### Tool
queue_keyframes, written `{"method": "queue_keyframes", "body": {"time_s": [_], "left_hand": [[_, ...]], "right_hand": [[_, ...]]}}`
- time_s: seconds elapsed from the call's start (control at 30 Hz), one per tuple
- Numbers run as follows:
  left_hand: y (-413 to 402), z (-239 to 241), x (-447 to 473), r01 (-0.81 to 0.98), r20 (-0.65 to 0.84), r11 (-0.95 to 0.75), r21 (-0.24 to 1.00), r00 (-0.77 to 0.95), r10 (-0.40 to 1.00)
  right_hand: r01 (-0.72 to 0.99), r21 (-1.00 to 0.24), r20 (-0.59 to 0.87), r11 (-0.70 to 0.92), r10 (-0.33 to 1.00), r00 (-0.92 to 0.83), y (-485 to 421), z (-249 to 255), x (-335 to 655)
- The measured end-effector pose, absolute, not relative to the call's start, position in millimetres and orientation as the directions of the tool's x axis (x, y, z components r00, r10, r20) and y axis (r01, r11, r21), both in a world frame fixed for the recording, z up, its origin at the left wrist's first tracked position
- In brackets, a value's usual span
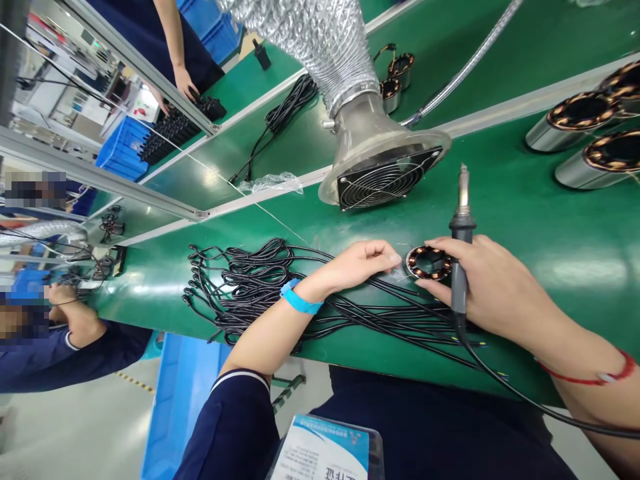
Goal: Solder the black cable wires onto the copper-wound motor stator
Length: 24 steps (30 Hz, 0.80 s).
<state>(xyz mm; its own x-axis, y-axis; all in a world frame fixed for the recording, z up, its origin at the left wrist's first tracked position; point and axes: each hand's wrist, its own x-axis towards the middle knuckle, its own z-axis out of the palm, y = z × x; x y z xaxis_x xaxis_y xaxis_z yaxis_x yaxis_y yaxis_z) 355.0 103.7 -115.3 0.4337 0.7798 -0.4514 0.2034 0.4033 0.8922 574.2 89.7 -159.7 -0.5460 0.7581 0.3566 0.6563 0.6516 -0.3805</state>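
My right hand grips a soldering iron whose tip points up and away, and its fingers also rest against a small round stator with copper windings on the green bench. My left hand, with a blue wristband, pinches something thin, apparently a wire, just left of the stator. A bundle of black cables lies under my left forearm and runs toward the stator.
A fume extractor hood with a fan grille hangs on a silver duct just behind the stator. Several metal motor housings stand at the far right. Another person's hand works at the far bench, a co-worker's arm at left.
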Motion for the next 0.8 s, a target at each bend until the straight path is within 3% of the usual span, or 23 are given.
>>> {"method": "queue_keyframes", "body": {"time_s": [0.13,0.3,0.43,0.67,0.73,0.8], "left_hand": [[104,-117,358,0.153,-0.443,0.426,0.892,0.489,0.752],[102,-124,361,0.139,-0.461,0.446,0.884,0.408,0.788],[101,-127,357,0.178,-0.415,0.38,0.908,0.519,0.748],[102,-127,353,0.355,-0.335,0.095,0.93,0.71,0.62],[98,-125,356,0.524,-0.328,-0.118,0.843,0.677,0.659],[92,-123,360,0.671,-0.339,-0.313,0.672,0.654,0.676]], "right_hand": [[0.657,-0.377,0.395,0.652,0.755,-0.523,90,-165,572],[0.695,-0.353,0.444,0.626,0.766,-0.465,91,-163,570],[0.716,-0.34,0.479,0.61,0.767,-0.426,91,-159,570],[0.675,-0.394,0.437,0.624,0.773,-0.46,97,-165,575],[0.66,-0.422,0.434,0.622,0.777,-0.455,100,-167,581],[0.627,-0.481,0.444,0.613,0.787,-0.428,101,-166,587]]}}
